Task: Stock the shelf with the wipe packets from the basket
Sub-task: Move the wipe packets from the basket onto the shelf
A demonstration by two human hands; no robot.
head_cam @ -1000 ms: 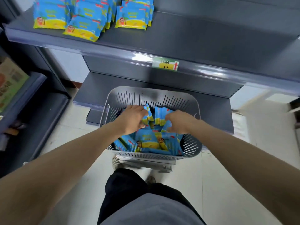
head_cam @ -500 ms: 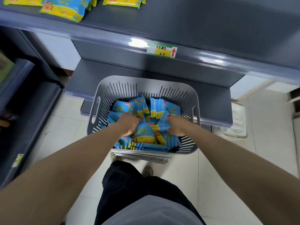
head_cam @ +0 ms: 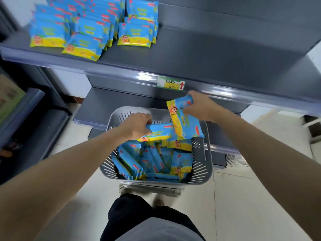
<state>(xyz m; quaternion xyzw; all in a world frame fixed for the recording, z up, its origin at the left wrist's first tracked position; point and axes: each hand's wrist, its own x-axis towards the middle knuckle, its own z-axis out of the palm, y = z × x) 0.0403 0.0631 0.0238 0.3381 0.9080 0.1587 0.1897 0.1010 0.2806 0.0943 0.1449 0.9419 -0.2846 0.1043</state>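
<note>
At frame centre each hand's fingers clamp one wipe packet above the grey basket (head_cam: 201, 164): left hand (head_cam: 137, 126) on a flat packet (head_cam: 159, 133), right hand (head_cam: 199, 106) on a tilted packet (head_cam: 186, 122), more stocked packets (head_cam: 93, 30) on the shelf (head_cam: 208, 54) upper left

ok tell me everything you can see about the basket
The basket is light grey, plastic by its look, with rounded corners and walls cut into vertical slots. It stands upright on what looks like a low stand on the floor, in front of the lower shelf. It holds many blue and yellow wipe packets, lying loosely at mixed angles. The left hand and right hand each hold a packet above it; neither visibly touches the basket itself.
</note>
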